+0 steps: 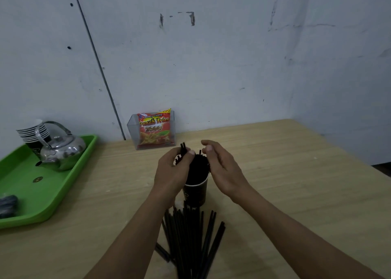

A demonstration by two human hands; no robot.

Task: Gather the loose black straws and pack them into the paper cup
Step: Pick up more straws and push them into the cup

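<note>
A dark paper cup (195, 192) stands upright in the middle of the wooden table (285, 190), packed with a thick bundle of black straws (197, 168) that rise above its rim. My left hand (172, 173) is closed around a few straws at the bundle's left side, their tips poking up past my thumb. Just right of the bundle, my right hand (222, 168) hovers with its fingers apart and curled, holding nothing. Several loose black straws (190, 240) lie fanned out on the table in front of the cup, between my forearms.
A green tray (69, 185) at the left holds a steel kettle (61, 152), a stack of paper cups (32, 132) and a dark object at its near end. A clear holder with a snack packet (154, 129) stands against the wall behind the cup.
</note>
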